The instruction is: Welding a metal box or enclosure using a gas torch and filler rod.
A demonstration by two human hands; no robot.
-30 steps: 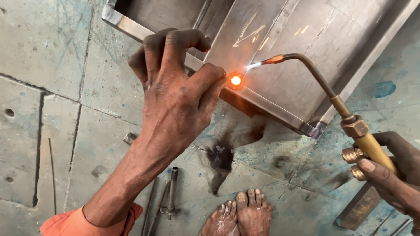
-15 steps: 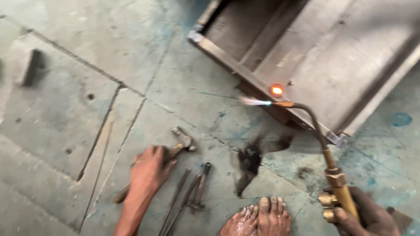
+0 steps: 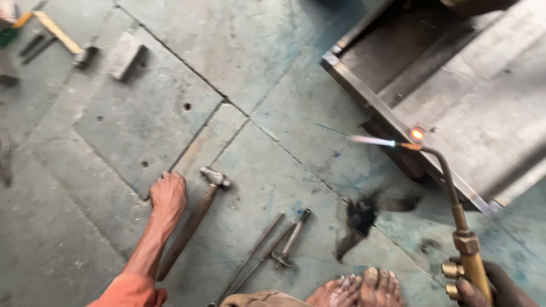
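Note:
My left hand [image 3: 167,194] rests on the concrete floor, fingers curled, just left of a hammer [image 3: 191,223] with a wooden handle; whether it touches the handle I cannot tell. My right hand [image 3: 493,286] at the bottom right grips a brass gas torch [image 3: 456,219]. Its bent nozzle points left and a thin flame [image 3: 372,140] shoots leftward. A small glowing orange spot [image 3: 417,134] sits on the edge of a steel frame [image 3: 369,101] right beside the nozzle tip.
Thin metal rods and a tong-like tool [image 3: 273,250] lie on the floor right of the hammer. My bare foot [image 3: 357,290] is at the bottom. A black scorch mark [image 3: 361,219] stains the concrete. A small block [image 3: 126,55] and another hammer [image 3: 62,40] lie far left.
My left hand left the hot spot on the frame and dropped to the floor beside the hammer. The view swung left. The torch flame now points away from the glowing spot.

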